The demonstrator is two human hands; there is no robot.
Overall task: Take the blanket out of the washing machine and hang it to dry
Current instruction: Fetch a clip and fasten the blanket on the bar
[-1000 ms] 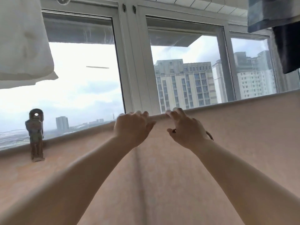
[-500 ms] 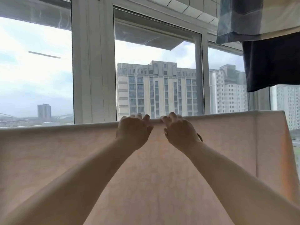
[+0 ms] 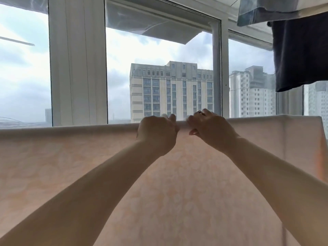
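Balcony window (image 3: 159, 71) bg: white frames, cloudy sky, high-rise blocks seen through the glass.

Grip, L: left hand (image 3: 157, 134) is curled over the top edge of the blanket (image 3: 177, 183); fingers (image 3: 171, 117) are hooked over the fold, thumb side toward centre. Blanket edge is clamped in it. Back of the hand faces the cam.

Grip, R: right hand (image 3: 210, 129) is likewise curled on the same top edge, just beside the left, knuckles up. A ring (image 3: 200, 112) is seen on one finger. Thumb is tucked under on the near face of the cloth. Hands are close but not touching; a short stretch of edge is seen between them.

Blanket: pale peach/pink w/ faint floral pattern, backlit. It is draped over a horizontal line or rail that is hidden under the fold; type can't be told. Top edge runs roughly level across the whole view, from the left border to its right corner (image 3: 317, 119). Near face hangs down and fills the lower half of the view; bottom hem is out of frame. A vertical hem strip is seen along the right side.

Both forearms are extended up from the lower corners, bare.

Upper right: a dark garment (image 3: 300, 50) is hung above the blanket's right end, not touching it. A blue-and-white checked cloth (image 3: 257, 11) is hung above that, at the top edge of view.
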